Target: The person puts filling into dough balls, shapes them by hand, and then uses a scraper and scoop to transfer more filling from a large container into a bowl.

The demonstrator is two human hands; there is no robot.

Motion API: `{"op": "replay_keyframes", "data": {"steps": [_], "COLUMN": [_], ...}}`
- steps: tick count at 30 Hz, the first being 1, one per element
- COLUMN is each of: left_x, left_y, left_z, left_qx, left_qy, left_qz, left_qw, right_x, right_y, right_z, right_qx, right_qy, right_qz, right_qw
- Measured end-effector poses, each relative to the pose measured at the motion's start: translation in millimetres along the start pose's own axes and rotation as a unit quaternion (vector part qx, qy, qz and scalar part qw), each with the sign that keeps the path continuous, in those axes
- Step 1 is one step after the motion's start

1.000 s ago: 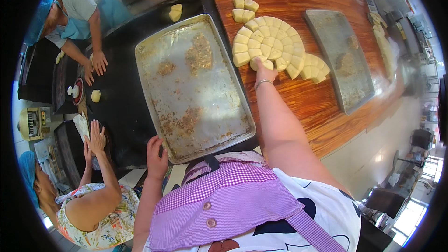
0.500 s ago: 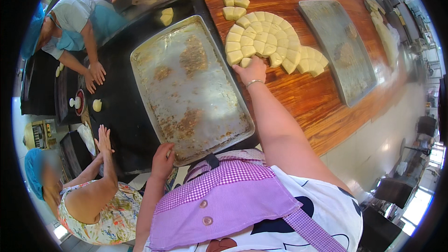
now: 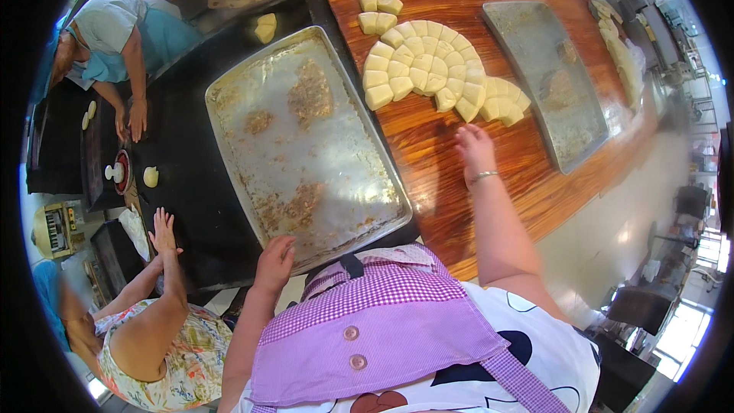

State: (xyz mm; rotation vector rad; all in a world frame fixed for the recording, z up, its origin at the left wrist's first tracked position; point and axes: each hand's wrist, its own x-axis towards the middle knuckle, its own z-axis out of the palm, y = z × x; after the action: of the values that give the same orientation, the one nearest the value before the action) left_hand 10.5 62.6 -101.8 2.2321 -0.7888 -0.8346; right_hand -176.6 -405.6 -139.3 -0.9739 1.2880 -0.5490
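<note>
My right hand (image 3: 475, 154), with a bracelet at its wrist, hovers over the wooden tabletop just nearer than the dough. Its fingers curl downward, and whatever lies under them is hidden. Beyond it, pale yellow dough pieces (image 3: 428, 65) are packed in a partial round, with a smaller fan of pieces (image 3: 502, 101) at its right side. Several loose pieces (image 3: 376, 14) stand behind. My left hand (image 3: 275, 260) is curled at the near left edge of a large metal baking tray (image 3: 348, 157), its inner side out of sight. Crumbly brown residue marks the tray.
Another metal tray (image 3: 547, 84) lies right of the dough. On the dark worktop (image 3: 202, 206) at left are a small dough ball (image 3: 151, 177), a dough piece (image 3: 265, 28) and a lidded red-rimmed pot (image 3: 121, 170). Co-workers' hands (image 3: 164, 231) are at the left and far edges.
My right hand has moved right and nearer, away from the round's left end; a small piece there is gone. My left hand stays by the tray. The co-worker at upper left has drawn both hands back.
</note>
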Motion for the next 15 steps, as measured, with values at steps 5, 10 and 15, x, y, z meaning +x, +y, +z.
{"op": "replay_keyframes", "data": {"steps": [5, 10, 15], "left_x": [18, 0, -20], "left_y": [36, 24, -6], "left_z": [-6, -7, -2], "left_qx": [0.018, 0.035, 0.037], "left_qy": [0.011, 0.026, 0.034], "left_qz": [0.068, 0.046, 0.024], "left_qw": [0.997, 0.998, 0.998], "right_x": [42, 51, 79], "right_y": [21, -24, 20], "right_z": [68, 121, 92], "right_qx": [0.230, 0.347, 0.227], "right_qy": [0.082, 0.115, 0.182], "right_qz": [0.001, 0.098, -0.004], "right_qw": [0.970, 0.926, 0.957]}}
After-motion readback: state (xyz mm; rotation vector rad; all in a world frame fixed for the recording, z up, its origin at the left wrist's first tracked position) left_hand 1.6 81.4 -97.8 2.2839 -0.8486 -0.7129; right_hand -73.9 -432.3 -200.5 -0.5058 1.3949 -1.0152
